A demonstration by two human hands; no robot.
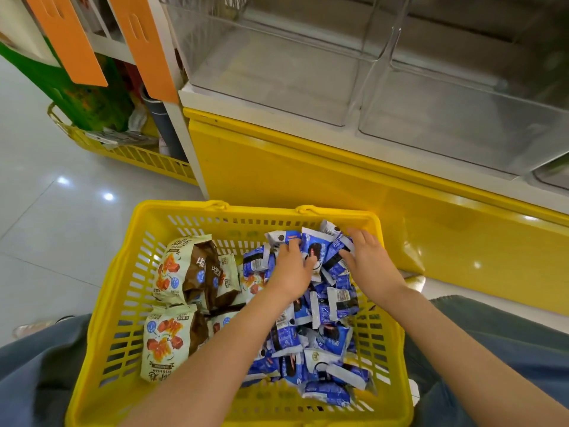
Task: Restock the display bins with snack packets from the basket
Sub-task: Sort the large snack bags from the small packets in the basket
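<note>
A yellow plastic basket (129, 291) sits between my knees. Its right half holds a heap of several blue and white snack packets (320, 340); its left half holds cream and brown packets (172, 303). Both hands are in the far end of the blue heap. My left hand (292, 266) curls its fingers round blue packets from the left. My right hand (366, 260) grips blue packets from the right. Between the two hands one blue packet (314, 251) stands up. Above the basket are clear display bins (277, 97), with nothing in them.
The bins stand on a white ledge over a yellow cabinet front (308, 174). A second clear bin (462, 127) lies to the right. At the left, a second yellow basket (132, 155) with green bags sits on the tiled floor (46, 226). Orange tags hang from a shelf upright.
</note>
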